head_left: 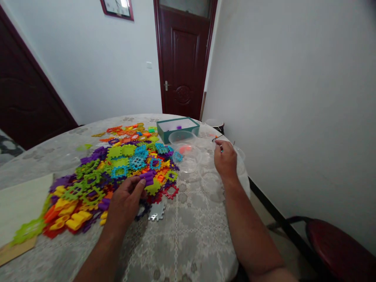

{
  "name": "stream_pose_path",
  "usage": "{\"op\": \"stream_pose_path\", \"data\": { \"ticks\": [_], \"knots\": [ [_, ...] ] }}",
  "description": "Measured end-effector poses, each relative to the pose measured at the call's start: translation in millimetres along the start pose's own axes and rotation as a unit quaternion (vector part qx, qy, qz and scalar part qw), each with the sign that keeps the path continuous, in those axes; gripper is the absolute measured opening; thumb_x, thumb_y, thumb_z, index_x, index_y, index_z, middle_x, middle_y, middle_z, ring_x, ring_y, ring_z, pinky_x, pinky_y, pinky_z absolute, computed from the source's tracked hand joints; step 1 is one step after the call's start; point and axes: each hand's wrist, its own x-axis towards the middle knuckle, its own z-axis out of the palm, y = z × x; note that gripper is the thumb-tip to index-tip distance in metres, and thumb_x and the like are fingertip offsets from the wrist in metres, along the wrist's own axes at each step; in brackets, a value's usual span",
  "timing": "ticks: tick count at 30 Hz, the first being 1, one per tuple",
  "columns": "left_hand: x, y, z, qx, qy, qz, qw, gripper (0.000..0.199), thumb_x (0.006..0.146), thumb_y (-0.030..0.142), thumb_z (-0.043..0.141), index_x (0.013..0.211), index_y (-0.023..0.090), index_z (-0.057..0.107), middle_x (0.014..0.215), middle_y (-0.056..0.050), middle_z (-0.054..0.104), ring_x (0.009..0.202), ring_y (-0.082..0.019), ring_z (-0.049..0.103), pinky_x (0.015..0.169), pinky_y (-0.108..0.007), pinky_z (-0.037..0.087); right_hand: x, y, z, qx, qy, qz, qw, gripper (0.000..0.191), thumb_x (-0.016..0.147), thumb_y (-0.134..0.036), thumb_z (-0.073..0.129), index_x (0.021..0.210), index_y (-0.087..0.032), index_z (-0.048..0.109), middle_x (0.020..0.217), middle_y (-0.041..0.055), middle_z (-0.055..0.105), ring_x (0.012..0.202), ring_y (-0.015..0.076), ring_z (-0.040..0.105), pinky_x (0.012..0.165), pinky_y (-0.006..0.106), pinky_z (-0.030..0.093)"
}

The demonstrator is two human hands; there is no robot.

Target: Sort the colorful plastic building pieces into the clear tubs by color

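Left hand: my fingers pinched closed on a purple piece, left of centre
Right hand: right of centre, my fingers curled in; can't tell their grip, thin dark strand at the tips
Colourful pile: left half, on the tabletop
Clear tubs: between my hands
Green box: centre, behind tubs
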Motion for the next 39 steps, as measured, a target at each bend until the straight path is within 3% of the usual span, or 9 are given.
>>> {"op": "stream_pose_path", "data": {
  "ticks": [5,8,16,21,23,28,32,36,39],
  "knots": [
    [0.0,-0.2,-0.2,0.010,-0.018,0.017,1.000,0.042,0.081,0.063,0.069,0.099,0.025,0.074,0.068,-0.003,0.074,0.066,-0.027,0.071,0.066,-0.036,0.053,-33.6,-60.7,17.9,0.122,-0.151,-0.095,0.976,0.031,0.096,-0.014,0.048,0.109,-0.022,0.075,0.108,0.0107,0.075,0.107,0.0246,0.068,0.102,0.037,0.051],
    [-3.6,2.4,-0.1,0.002,-0.034,0.033,0.999,0.040,0.083,0.062,0.069,0.098,0.025,0.075,0.071,-0.003,0.074,0.068,-0.026,0.070,0.068,-0.035,0.052,-56.0,-82.7,27.0,0.172,-0.237,-0.116,0.949,0.029,0.097,-0.015,0.050,0.111,-0.022,0.075,0.109,0.0100,0.075,0.106,0.0238,0.069,0.100,0.037,0.052],
    [-12.7,7.4,5.0,-0.051,-0.080,0.057,0.994,0.032,0.090,0.052,0.067,0.096,0.022,0.075,0.078,-0.003,0.072,0.069,-0.021,0.066,0.066,-0.031,0.049,-93.5,-95.7,43.5,0.299,-0.383,0.027,0.874,0.030,0.097,-0.023,0.057,0.120,-0.026,0.075,0.113,0.0042,0.078,0.102,0.0229,0.072,0.094,0.037,0.056],
    [-12.6,1.7,4.6,-0.032,-0.154,0.057,0.986,0.036,0.095,0.054,0.063,0.103,0.021,0.075,0.087,-0.003,0.075,0.073,-0.020,0.067,0.066,-0.030,0.049,-107.4,-96.4,54.5,0.349,-0.425,0.071,0.832,0.027,0.096,-0.032,0.065,0.120,-0.025,0.073,0.106,0.0021,0.077,0.093,0.0201,0.071,0.087,0.034,0.056],
    [-12.5,1.7,3.6,0.000,-0.158,0.075,0.985,0.036,0.097,0.054,0.060,0.102,0.021,0.075,0.089,-0.003,0.075,0.077,-0.021,0.067,0.069,-0.030,0.049,-108.7,-95.1,57.5,0.347,-0.436,0.074,0.827,0.025,0.095,-0.033,0.066,0.118,-0.024,0.073,0.100,0.0013,0.076,0.088,0.0187,0.070,0.084,0.032,0.055],
    [-9.5,-7.0,3.5,0.123,-0.067,0.142,0.980,0.029,0.101,0.044,0.054,0.098,0.021,0.071,0.094,-0.005,0.075,0.086,-0.023,0.068,0.078,-0.034,0.050,-95.2,-93.7,49.1,0.320,-0.428,0.069,0.843,0.022,0.092,-0.025,0.066,0.112,-0.022,0.071,0.106,0.0025,0.076,0.093,0.0180,0.070,0.085,0.031,0.054],
    [-5.2,-24.2,3.5,0.249,0.051,0.243,0.936,0.017,0.098,0.029,0.057,0.107,0.019,0.068,0.109,-0.012,0.074,0.104,-0.030,0.066,0.096,-0.044,0.050,-68.0,-98.2,24.2,0.206,-0.480,-0.038,0.852,0.020,0.089,-0.015,0.062,0.105,-0.022,0.073,0.099,0.0014,0.076,0.086,0.0166,0.067,0.079,0.029,0.049],
    [-4.2,-30.4,2.0,0.296,0.054,0.277,0.912,0.016,0.098,0.024,0.058,0.111,0.019,0.067,0.113,-0.013,0.073,0.109,-0.030,0.064,0.100,-0.045,0.051,-22.0,-101.0,11.7,0.093,-0.513,-0.135,0.842,0.022,0.087,-0.011,0.062,0.102,-0.022,0.074,0.095,0.0027,0.076,0.084,0.0169,0.066,0.077,0.028,0.046],
    [-6.9,-26.6,2.4,0.318,0.016,0.263,0.910,0.016,0.096,0.023,0.062,0.110,0.018,0.068,0.113,-0.013,0.072,0.112,-0.030,0.063,0.102,-0.045,0.051,21.5,-97.6,29.1,0.029,-0.510,-0.130,0.850,0.021,0.085,-0.013,0.065,0.102,-0.021,0.075,0.090,0.0029,0.076,0.076,0.0163,0.065,0.072,0.027,0.045]
  ]
}}
